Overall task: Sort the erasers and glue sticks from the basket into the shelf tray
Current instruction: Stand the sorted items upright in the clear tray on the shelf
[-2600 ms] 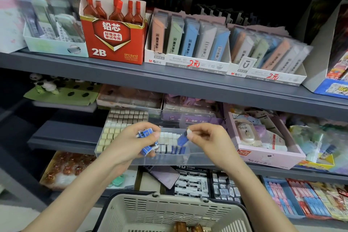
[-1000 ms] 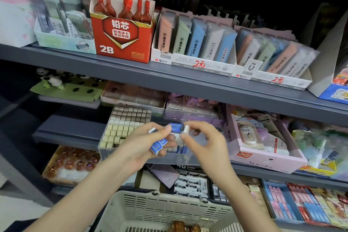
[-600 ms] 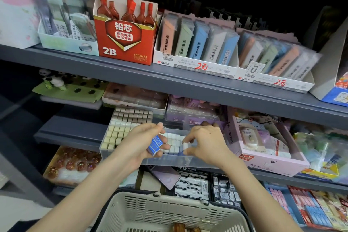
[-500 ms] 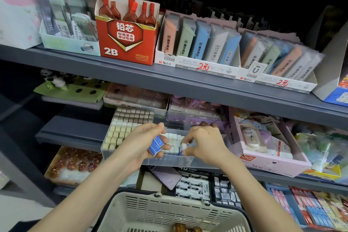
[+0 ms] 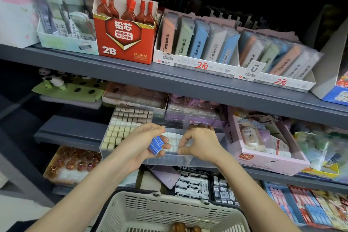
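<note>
Left hand around erasers (blue-sleeved)

One camera, worn on the person's head, gives the only view. It faces forward at a shop shelving unit and tilts down, so the clear tray on the middle shelf sits just below the picture's centre. Above the tray the upper shelf slopes down to the right, so the wide lens does not face it squarely. Below the tray, the basket rim fills the bottom edge, nearest the lens. Both forearms rise from the bottom corners and meet at the tray, where the left hand and right hand reach it. The view is close enough that the blue erasers gripped in the left hand show singly.
</note>
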`<act>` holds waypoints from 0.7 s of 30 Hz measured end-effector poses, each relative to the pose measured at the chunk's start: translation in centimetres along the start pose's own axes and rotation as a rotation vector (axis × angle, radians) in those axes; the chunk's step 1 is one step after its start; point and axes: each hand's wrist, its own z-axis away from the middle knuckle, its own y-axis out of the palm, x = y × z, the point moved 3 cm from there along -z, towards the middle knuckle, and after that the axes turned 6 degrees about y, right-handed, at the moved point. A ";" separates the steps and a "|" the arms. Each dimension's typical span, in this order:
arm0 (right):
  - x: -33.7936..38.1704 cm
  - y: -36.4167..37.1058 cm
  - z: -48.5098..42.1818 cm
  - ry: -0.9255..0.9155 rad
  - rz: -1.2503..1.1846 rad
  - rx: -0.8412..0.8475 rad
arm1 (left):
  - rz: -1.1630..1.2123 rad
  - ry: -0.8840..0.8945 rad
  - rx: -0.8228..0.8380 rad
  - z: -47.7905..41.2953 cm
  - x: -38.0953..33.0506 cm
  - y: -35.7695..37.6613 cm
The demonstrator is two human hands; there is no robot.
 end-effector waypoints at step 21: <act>2.6 -2.1 5.0 -0.051 -0.777 -0.078 | -0.215 0.115 0.203 0.8 0.1 1.2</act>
